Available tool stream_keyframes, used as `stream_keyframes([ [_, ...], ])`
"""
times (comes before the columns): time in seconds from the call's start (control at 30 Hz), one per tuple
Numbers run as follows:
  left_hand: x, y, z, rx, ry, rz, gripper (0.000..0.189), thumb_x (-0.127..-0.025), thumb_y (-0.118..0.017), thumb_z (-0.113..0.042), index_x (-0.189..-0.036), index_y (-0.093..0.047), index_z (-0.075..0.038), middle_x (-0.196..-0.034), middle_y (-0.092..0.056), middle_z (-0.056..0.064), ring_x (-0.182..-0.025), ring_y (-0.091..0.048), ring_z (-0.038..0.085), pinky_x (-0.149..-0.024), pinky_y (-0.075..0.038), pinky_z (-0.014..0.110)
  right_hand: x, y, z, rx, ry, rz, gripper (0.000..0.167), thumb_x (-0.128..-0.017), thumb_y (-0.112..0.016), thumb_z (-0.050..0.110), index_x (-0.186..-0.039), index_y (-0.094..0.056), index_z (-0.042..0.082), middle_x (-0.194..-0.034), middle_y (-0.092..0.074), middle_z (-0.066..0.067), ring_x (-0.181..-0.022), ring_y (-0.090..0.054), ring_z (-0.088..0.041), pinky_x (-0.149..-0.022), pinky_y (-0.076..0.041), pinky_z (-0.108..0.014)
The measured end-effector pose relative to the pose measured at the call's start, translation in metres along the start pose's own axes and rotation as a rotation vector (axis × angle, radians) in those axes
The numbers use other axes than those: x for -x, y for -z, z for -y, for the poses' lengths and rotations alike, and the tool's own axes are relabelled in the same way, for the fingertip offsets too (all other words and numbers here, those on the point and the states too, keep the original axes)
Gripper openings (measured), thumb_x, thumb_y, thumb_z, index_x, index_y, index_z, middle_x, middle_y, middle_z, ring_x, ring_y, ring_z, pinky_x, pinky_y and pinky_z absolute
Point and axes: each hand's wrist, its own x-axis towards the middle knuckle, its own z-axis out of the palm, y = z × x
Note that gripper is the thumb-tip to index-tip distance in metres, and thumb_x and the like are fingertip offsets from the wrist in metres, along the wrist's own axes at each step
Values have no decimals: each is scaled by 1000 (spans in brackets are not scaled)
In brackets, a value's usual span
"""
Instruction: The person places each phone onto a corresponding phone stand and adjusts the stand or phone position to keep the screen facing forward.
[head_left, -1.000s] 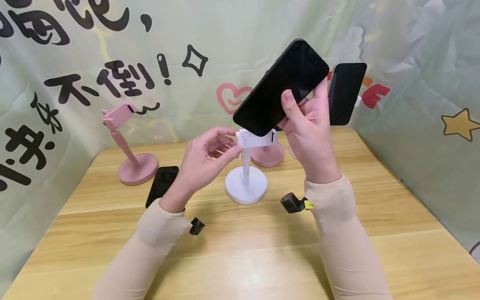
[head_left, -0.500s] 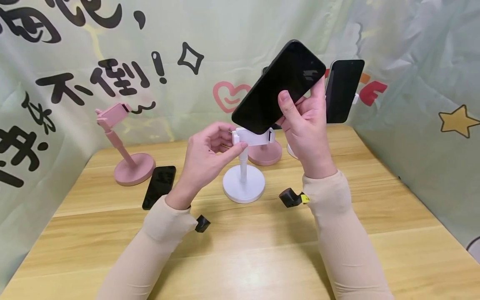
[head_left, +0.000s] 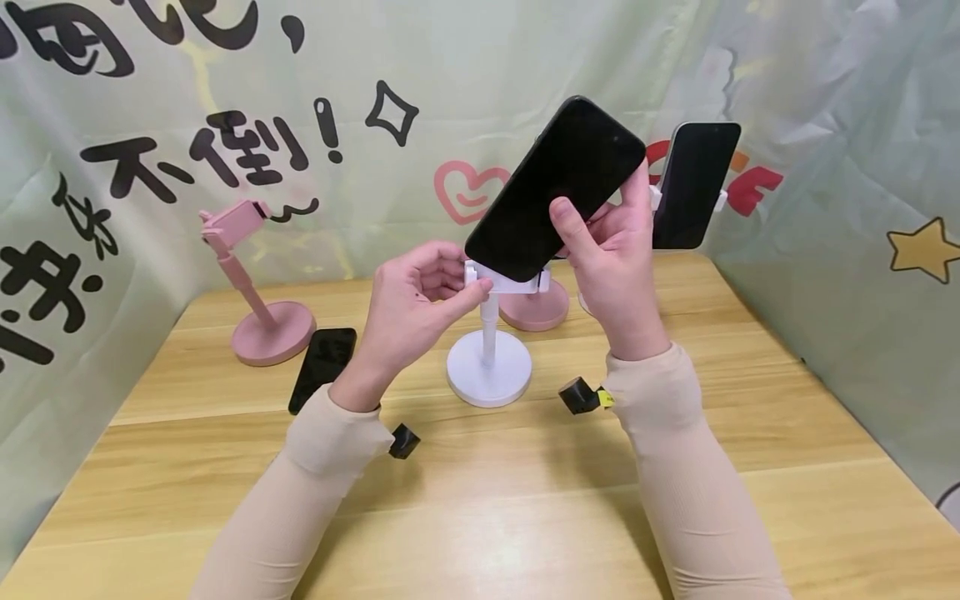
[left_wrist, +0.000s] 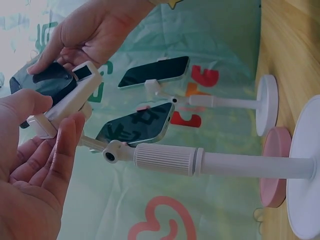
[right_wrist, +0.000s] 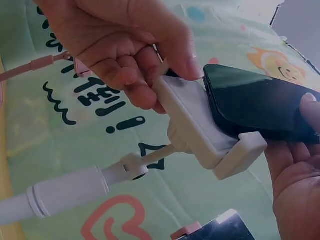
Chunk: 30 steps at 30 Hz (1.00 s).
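A black smartphone (head_left: 558,187) slants in my right hand (head_left: 618,271), thumb on its screen and fingers behind. Its lower end is against or just in front of the white clamp of a phone stand (head_left: 489,367). At the clamp's left end, my left hand (head_left: 408,308) grips with the thumb in front and fingers behind. The right wrist view shows the phone's lower end (right_wrist: 235,105) between the clamp's two jaws, tilted to the clamp plate (right_wrist: 192,112). In the left wrist view, the stand's ribbed stem (left_wrist: 165,159) runs down to its round base.
A pink stand (head_left: 273,333) with a bare clamp is at the back left. Beside it a black phone (head_left: 322,367) lies on the wooden table (head_left: 495,517). Behind the white stand are another pink stand (head_left: 536,308) and a white one bearing a phone (head_left: 693,187).
The phone in my right hand has come down slightly and its lower end now covers more of the clamp. My left hand stays at the clamp's left end.
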Motion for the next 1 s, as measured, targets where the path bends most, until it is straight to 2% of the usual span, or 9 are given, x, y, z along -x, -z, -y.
stream_keyframes([
  [0.2, -1, 2, -1, 21, 4, 14, 22, -90, -86, -4, -107, -73, 1, -89, -77, 15, -76, -74, 15, -71, -64, 27, -2, 2, 1, 139, 42, 27, 57, -99, -75, 6, -147, -43, 7, -118, -74, -14, -103, -81, -24, -91, -66, -38],
  [0.4, -1, 2, -2, 37, 0, 30, 21, -90, -85, -3, -108, -74, 1, -86, -77, 15, -67, -73, 25, -66, -63, 30, -3, 3, 3, 181, 43, 78, 55, -100, -73, 4, -147, -45, 6, -123, -72, -13, -106, -80, -23, -94, -65, -37],
  [0.67, 1, -2, -3, 13, 7, 8, 25, -88, -84, 0, -111, -74, 3, -87, -77, 18, -72, -73, 14, -69, -64, 26, -2, 7, 5, 236, 56, 88, 54, -100, -75, 7, -145, -45, 3, -122, -72, -11, -105, -80, -22, -94, -65, -33],
  [1.0, 0, -2, -2, -36, -9, 4, 25, -86, -80, 3, -111, -76, 5, -85, -75, 16, -71, -70, 15, -70, -64, 25, -3, 9, 9, 308, 64, 122, 52, -99, -74, 4, -143, -46, 3, -119, -74, -9, -103, -81, -20, -94, -64, -32],
])
